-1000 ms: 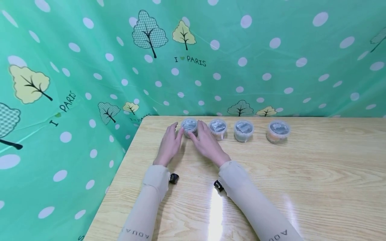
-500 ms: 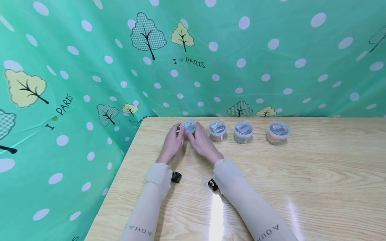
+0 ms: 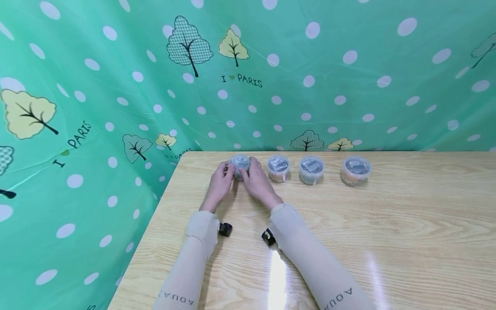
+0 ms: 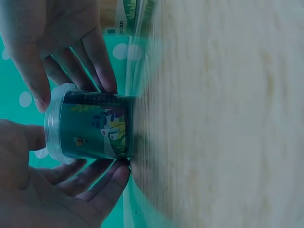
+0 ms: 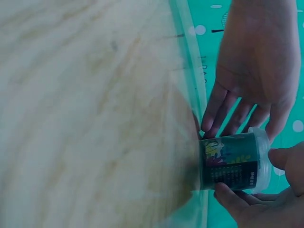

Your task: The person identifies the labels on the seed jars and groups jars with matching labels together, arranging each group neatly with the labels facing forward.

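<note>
A small clear plastic tub (image 3: 240, 161) with a translucent lid stands upright at the table's far left. Its side carries a dark printed wrap with cartoon leaves, seen on the tub (image 4: 97, 126) in the left wrist view. My left hand (image 3: 219, 185) holds it from the left and my right hand (image 3: 258, 183) from the right. The fingers lie along its sides, while the thumbs are up at the lid. In the right wrist view the tub's base (image 5: 203, 164) appears to rest on the wood.
To the right stand three similar lidded tubs in a row: an orange-toned tub (image 3: 278, 168), a pale tub (image 3: 311, 170) and another orange-toned tub (image 3: 355, 170), set wider apart. A green dotted curtain (image 3: 310, 86) borders the table (image 3: 387, 237) behind and on the left.
Both hands have closed in around the tub, the left hand's fingers coming nearer its side. The tub has shifted slightly left. The other tubs stay in place.
</note>
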A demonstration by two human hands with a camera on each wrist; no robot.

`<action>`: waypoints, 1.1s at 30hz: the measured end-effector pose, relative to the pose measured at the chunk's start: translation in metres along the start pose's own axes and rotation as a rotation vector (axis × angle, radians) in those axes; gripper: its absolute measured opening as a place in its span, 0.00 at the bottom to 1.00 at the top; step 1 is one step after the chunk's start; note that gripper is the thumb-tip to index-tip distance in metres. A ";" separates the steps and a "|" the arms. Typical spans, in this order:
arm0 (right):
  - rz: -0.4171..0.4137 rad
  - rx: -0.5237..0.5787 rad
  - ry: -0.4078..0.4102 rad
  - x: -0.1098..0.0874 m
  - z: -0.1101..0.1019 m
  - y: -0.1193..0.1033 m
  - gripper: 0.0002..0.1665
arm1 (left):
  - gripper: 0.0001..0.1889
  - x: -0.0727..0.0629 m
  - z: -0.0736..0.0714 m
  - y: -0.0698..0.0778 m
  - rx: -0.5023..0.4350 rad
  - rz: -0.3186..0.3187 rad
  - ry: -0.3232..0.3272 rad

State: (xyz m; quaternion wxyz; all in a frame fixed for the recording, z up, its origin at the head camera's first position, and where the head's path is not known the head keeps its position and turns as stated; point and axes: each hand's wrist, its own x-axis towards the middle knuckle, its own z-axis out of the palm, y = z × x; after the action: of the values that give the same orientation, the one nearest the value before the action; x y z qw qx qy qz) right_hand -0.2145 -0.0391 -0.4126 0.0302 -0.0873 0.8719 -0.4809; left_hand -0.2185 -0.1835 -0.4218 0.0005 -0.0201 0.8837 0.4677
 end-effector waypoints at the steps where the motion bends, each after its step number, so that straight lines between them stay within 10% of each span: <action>1: 0.003 0.005 0.002 0.000 0.000 0.000 0.35 | 0.28 0.000 0.000 0.000 -0.007 -0.002 0.004; 33: -0.102 0.111 -0.006 -0.037 -0.061 -0.017 0.33 | 0.28 -0.035 -0.010 0.049 -0.074 0.111 -0.014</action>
State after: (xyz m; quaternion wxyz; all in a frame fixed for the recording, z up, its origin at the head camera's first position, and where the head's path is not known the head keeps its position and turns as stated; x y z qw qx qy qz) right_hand -0.1850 0.0098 -0.3669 0.0131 -0.1313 0.8381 -0.5293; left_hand -0.1849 -0.1627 -0.3754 -0.0202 0.0323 0.8656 0.4993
